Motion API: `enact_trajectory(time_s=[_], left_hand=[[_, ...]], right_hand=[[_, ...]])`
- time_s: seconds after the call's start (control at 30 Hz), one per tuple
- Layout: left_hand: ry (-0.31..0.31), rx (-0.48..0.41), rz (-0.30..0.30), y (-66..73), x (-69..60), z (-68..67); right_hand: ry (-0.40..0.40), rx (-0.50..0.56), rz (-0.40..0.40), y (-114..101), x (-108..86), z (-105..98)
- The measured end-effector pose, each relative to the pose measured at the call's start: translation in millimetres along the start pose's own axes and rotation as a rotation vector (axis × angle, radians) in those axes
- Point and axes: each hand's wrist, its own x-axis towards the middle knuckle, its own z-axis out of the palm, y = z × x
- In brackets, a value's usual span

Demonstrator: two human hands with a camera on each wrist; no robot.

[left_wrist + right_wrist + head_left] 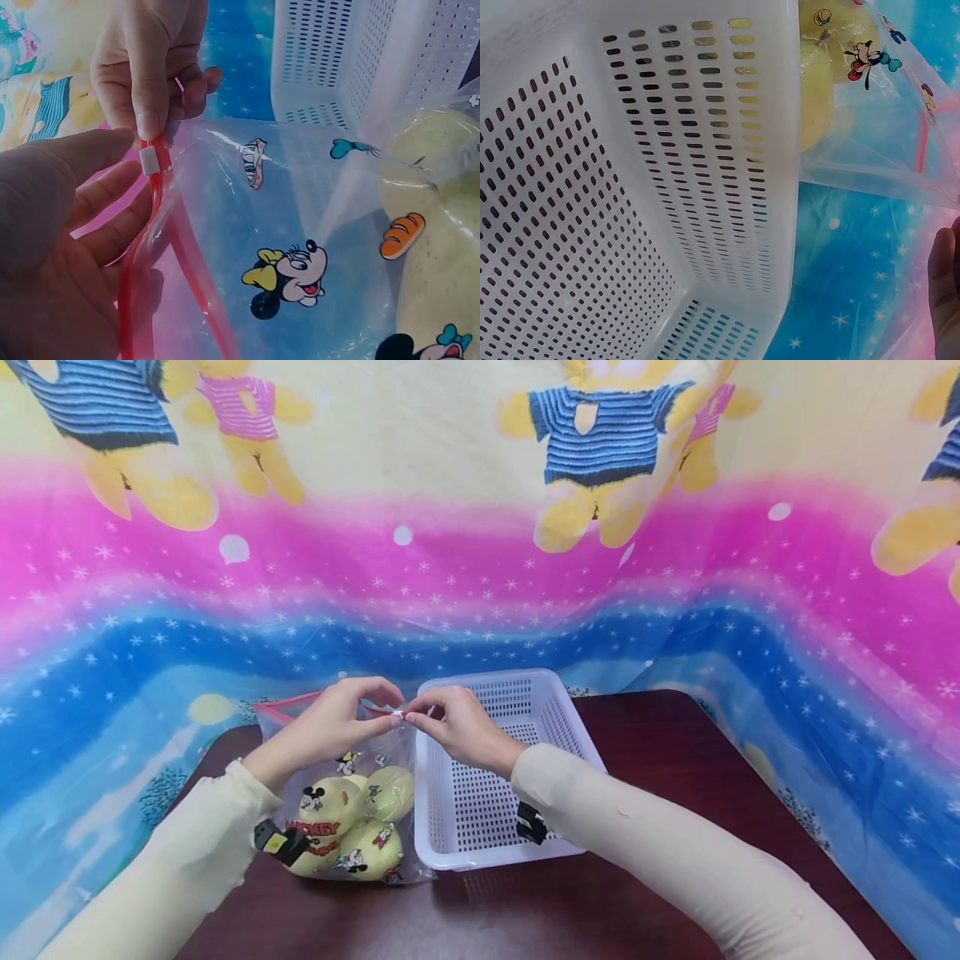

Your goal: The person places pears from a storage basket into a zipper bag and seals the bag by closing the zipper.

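Note:
A clear zip bag [313, 828] with red edging and cartoon prints stands at the left of the table, with several pale yellow round fruits [390, 793] inside. Its mouth gapes on the left in the head view. My left hand [337, 718] is at the top edge, its thumb against the white slider [150, 160] and its other fingers behind the red zip strip [136, 300]. Between thumb and fingers, my right hand [468, 731] pinches the end of that strip, right beside the slider. Only part of the right hand shows in the right wrist view.
A white perforated plastic basket [510, 858] stands just right of the bag, nothing in it, under my right forearm. Both are on a dark reddish table [660, 760]. A printed cloth [480, 560] hangs behind the table and along its sides.

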Motion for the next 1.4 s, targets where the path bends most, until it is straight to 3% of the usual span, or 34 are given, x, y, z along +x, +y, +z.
enact_trajectory(time_s=[0.2,0.93,1.07,1.27,1.4], left_hand=[[-0.035,-0.045,0.013,-0.5,4.7,0.6],[-0.045,-0.14,-0.02,-11.0,7.3,9.5],[-0.05,-0.152,-0.02,-12.2,8.0,9.6],[-0.057,-0.139,-0.033,-11.6,7.6,8.9],[-0.062,-0.127,-0.023,-12.2,7.5,9.8]], right_hand=[[0.0,0.019,-0.007,1,-0.2,-1],[-0.033,0.026,-0.002,3,-3.7,3],[-0.025,-0.081,-0.039,1,-2.9,3],[-0.062,-0.412,-0.143,-4,-1.2,-1],[-0.099,-0.492,-0.176,-6,-1.3,-3]])
